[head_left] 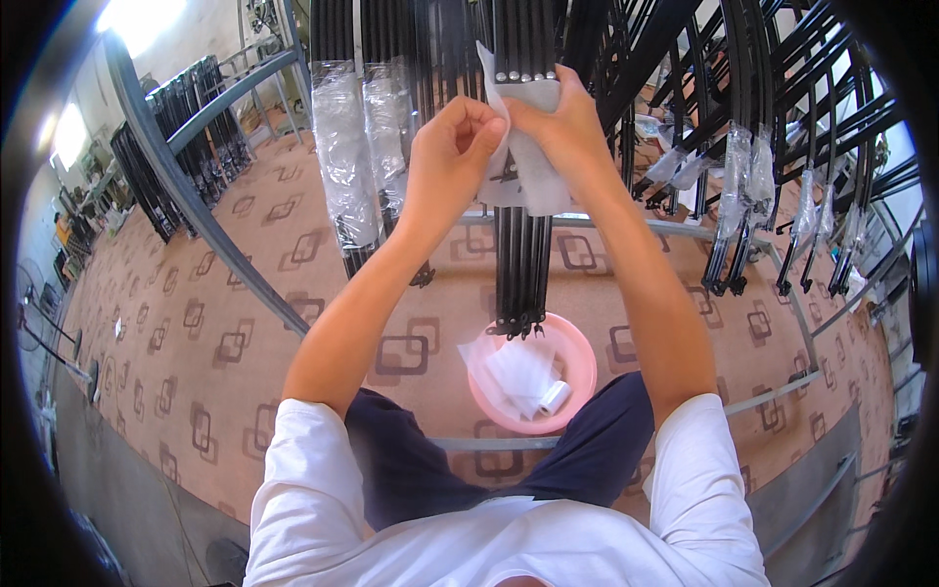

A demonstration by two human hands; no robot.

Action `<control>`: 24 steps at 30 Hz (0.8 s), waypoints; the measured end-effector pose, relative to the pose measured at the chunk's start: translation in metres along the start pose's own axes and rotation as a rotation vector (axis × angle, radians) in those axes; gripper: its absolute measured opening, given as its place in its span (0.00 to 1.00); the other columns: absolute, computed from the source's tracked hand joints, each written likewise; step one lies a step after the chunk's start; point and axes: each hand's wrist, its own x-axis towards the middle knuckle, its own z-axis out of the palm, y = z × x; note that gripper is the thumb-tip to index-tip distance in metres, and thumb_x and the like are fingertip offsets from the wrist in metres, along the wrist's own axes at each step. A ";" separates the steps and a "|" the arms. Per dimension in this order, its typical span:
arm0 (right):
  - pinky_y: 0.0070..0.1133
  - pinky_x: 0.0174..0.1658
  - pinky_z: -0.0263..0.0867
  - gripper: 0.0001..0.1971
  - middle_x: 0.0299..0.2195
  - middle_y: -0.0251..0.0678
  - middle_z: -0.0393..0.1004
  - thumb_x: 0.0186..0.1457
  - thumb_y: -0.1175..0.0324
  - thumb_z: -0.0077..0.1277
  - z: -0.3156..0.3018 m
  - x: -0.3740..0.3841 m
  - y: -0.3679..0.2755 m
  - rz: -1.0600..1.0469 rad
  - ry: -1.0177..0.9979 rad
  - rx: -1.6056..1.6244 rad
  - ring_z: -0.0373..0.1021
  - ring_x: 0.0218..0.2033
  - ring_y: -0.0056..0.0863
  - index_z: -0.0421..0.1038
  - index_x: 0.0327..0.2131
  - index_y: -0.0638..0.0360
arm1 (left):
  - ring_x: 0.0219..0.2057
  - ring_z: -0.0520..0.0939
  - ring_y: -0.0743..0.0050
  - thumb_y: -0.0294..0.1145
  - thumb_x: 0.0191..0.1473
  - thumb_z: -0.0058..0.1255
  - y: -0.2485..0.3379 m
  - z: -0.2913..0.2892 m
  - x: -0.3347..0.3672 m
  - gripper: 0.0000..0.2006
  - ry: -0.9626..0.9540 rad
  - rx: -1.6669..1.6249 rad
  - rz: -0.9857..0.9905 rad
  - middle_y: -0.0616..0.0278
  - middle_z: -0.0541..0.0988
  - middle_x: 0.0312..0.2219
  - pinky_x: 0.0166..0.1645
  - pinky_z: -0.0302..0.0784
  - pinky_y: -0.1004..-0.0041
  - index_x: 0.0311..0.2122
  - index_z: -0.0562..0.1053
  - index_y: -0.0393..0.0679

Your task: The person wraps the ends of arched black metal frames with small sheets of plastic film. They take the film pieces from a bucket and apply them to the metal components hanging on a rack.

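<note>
Two sets of fingertips meet at one white foam sheet [528, 166]: my left hand [452, 147] pinches its edge between thumb and fingers, while my right hand [558, 122] is closed around it, pressing it against a hanging bundle of black rods [520, 264]. The bundle's lower end hangs just above a pink basin [577, 357] on the patterned floor, holding more white sheets and a small roll [554, 396]. Plastic-wrapped rod bundles [342, 157] hang to my left.

Both forearms reach far from the near edge; left hand [452, 147] pinches with curled fingers; right hand [558, 122] closes, touching it.
</note>
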 end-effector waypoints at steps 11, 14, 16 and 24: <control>0.30 0.44 0.59 0.37 0.42 0.57 0.61 0.38 0.53 0.53 0.008 -0.004 -0.008 0.129 0.040 0.042 0.62 0.43 0.44 0.55 0.44 0.76 | 0.31 0.73 0.79 0.30 0.45 0.49 -0.011 0.014 0.022 0.15 -0.262 -0.348 -0.236 0.63 0.73 0.31 0.35 0.69 0.79 0.40 0.65 0.37; 0.33 0.44 0.58 0.35 0.40 0.57 0.62 0.38 0.51 0.51 0.007 -0.002 -0.012 -0.033 0.115 -0.402 0.62 0.41 0.46 0.57 0.41 0.75 | 0.35 0.74 0.76 0.27 0.43 0.49 -0.007 0.014 0.025 0.15 -0.342 -0.526 -0.350 0.62 0.73 0.33 0.39 0.69 0.77 0.39 0.66 0.37; 0.35 0.44 0.57 0.34 0.36 0.55 0.65 0.37 0.51 0.51 0.003 0.009 -0.008 -0.058 0.152 -0.526 0.64 0.38 0.46 0.58 0.40 0.74 | 0.35 0.74 0.75 0.26 0.43 0.49 -0.010 0.014 0.032 0.15 -0.411 -0.577 -0.388 0.61 0.73 0.34 0.40 0.69 0.77 0.39 0.67 0.37; 0.31 0.40 0.59 0.23 0.35 0.49 0.66 0.46 0.62 0.46 -0.016 0.020 -0.044 -0.082 0.030 -0.183 0.63 0.39 0.40 0.56 0.43 0.67 | 0.32 0.77 0.68 0.29 0.40 0.54 -0.032 0.020 0.051 0.18 -0.487 -0.519 -0.524 0.58 0.74 0.33 0.38 0.74 0.72 0.39 0.67 0.37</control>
